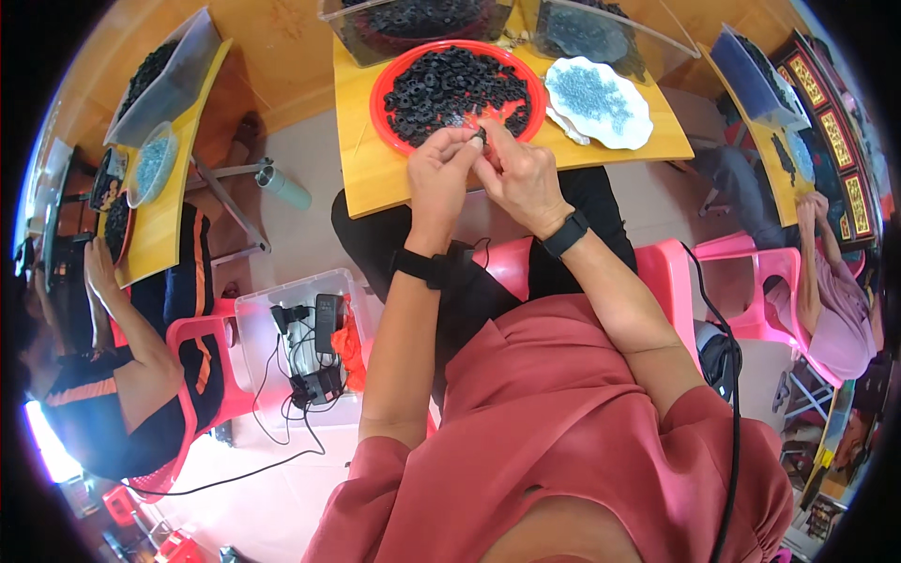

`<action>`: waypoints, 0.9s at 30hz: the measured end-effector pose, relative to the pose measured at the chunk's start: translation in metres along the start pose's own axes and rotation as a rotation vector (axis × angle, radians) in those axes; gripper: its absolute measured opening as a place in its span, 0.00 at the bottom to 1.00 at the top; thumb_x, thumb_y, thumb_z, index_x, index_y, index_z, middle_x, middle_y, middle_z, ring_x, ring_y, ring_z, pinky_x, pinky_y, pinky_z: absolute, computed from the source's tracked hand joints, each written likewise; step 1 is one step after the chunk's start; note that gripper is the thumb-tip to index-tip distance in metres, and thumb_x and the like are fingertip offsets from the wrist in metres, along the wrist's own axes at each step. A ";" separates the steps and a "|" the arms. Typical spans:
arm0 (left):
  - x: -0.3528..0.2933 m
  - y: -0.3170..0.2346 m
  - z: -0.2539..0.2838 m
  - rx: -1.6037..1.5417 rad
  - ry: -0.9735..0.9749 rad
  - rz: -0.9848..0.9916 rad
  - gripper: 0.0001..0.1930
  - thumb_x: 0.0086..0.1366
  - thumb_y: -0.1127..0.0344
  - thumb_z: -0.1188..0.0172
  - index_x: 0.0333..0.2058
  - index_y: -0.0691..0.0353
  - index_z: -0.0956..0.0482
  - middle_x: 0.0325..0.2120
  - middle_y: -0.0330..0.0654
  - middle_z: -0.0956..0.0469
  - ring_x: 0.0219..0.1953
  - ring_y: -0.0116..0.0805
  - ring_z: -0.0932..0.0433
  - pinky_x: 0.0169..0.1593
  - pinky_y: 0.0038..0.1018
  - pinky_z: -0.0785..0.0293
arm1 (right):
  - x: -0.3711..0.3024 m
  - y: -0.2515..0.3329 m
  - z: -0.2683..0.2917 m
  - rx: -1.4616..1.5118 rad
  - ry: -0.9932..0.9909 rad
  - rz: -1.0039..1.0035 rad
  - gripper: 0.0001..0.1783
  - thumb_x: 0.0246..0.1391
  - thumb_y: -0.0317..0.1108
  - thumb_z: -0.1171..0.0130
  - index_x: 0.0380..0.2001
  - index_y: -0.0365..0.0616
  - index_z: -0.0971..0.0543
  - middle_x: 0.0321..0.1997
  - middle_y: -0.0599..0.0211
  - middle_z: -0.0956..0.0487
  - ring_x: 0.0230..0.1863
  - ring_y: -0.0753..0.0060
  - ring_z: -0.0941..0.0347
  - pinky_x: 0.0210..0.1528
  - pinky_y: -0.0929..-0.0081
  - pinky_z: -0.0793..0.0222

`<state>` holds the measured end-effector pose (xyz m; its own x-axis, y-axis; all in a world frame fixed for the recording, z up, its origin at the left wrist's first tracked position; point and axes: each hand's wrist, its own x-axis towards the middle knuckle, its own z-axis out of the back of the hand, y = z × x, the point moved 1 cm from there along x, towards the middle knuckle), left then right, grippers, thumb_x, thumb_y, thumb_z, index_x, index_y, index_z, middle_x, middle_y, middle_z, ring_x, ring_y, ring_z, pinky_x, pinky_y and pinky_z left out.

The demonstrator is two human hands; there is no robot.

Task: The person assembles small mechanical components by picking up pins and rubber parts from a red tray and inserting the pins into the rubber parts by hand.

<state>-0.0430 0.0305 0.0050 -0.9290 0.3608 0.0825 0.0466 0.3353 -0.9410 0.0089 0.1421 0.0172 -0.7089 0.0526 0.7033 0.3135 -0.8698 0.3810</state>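
My left hand (441, 174) and my right hand (518, 173) meet over the near rim of a round red tray (382, 117). Between their fingertips they pinch one small black part (480, 136), too small to make out in detail. The tray holds a heap of small black ring-shaped parts (441, 89), with red bottom showing near my fingers. Just right of the tray, a white scalloped dish (633, 136) carries many small pale-blue pieces (589, 97). Each wrist wears a black band.
Behind the tray, clear plastic bins (371, 42) stand on the yellow table (375, 178). People work at tables to the left (155, 235) and right (774, 174). A clear box of chargers and cables (267, 361) sits on the floor at left. A black cable (732, 403) runs past my right arm.
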 end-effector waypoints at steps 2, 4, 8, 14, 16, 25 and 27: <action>-0.001 0.000 0.000 -0.034 -0.020 -0.015 0.05 0.59 0.75 0.42 0.34 0.68 0.23 0.28 0.38 0.21 0.30 0.21 0.25 0.34 0.17 0.30 | 0.000 0.000 -0.003 0.018 0.005 -0.004 0.20 0.47 0.31 0.41 0.45 0.36 0.28 0.19 0.55 0.25 0.20 0.56 0.25 0.22 0.64 0.30; -0.003 -0.001 -0.005 -0.020 -0.029 -0.027 0.04 0.59 0.76 0.42 0.34 0.68 0.23 0.27 0.38 0.21 0.29 0.21 0.25 0.33 0.17 0.30 | -0.002 -0.002 -0.003 -0.002 0.022 -0.020 0.20 0.47 0.31 0.41 0.45 0.36 0.29 0.19 0.54 0.25 0.21 0.55 0.25 0.22 0.63 0.30; 0.000 0.012 -0.002 0.053 -0.057 -0.062 0.05 0.58 0.75 0.42 0.33 0.68 0.23 0.27 0.40 0.20 0.29 0.21 0.25 0.33 0.19 0.29 | -0.003 0.002 -0.003 -0.011 0.048 -0.026 0.19 0.50 0.29 0.43 0.47 0.37 0.29 0.18 0.52 0.26 0.19 0.53 0.26 0.20 0.62 0.31; -0.005 0.011 -0.007 0.102 -0.115 -0.083 0.05 0.59 0.72 0.42 0.32 0.68 0.22 0.25 0.41 0.20 0.27 0.21 0.24 0.31 0.20 0.28 | -0.007 0.005 -0.005 0.006 0.033 -0.028 0.19 0.52 0.28 0.44 0.49 0.38 0.29 0.16 0.53 0.27 0.17 0.54 0.26 0.19 0.62 0.33; -0.004 0.009 -0.008 0.089 -0.128 -0.102 0.05 0.59 0.72 0.43 0.33 0.68 0.23 0.25 0.41 0.20 0.28 0.21 0.24 0.32 0.21 0.28 | -0.005 0.006 -0.009 0.012 0.009 -0.032 0.19 0.52 0.28 0.44 0.48 0.39 0.29 0.16 0.53 0.27 0.17 0.54 0.26 0.19 0.62 0.33; 0.002 0.005 0.000 -0.058 -0.046 -0.079 0.03 0.63 0.75 0.46 0.35 0.67 0.26 0.28 0.38 0.22 0.30 0.21 0.25 0.34 0.17 0.30 | 0.005 0.009 -0.002 0.036 0.018 -0.064 0.22 0.49 0.31 0.41 0.50 0.43 0.28 0.17 0.61 0.25 0.18 0.60 0.25 0.21 0.66 0.31; 0.002 0.004 0.000 -0.044 -0.037 -0.083 0.04 0.63 0.75 0.47 0.37 0.67 0.26 0.31 0.40 0.22 0.34 0.22 0.24 0.39 0.18 0.29 | 0.006 0.007 0.006 0.174 0.084 -0.164 0.23 0.50 0.29 0.42 0.51 0.42 0.28 0.16 0.64 0.27 0.16 0.66 0.27 0.21 0.69 0.32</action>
<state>-0.0447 0.0330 0.0015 -0.9432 0.2979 0.1468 -0.0159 0.4010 -0.9159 0.0108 0.1393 0.0273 -0.8068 0.1388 0.5742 0.2889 -0.7551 0.5885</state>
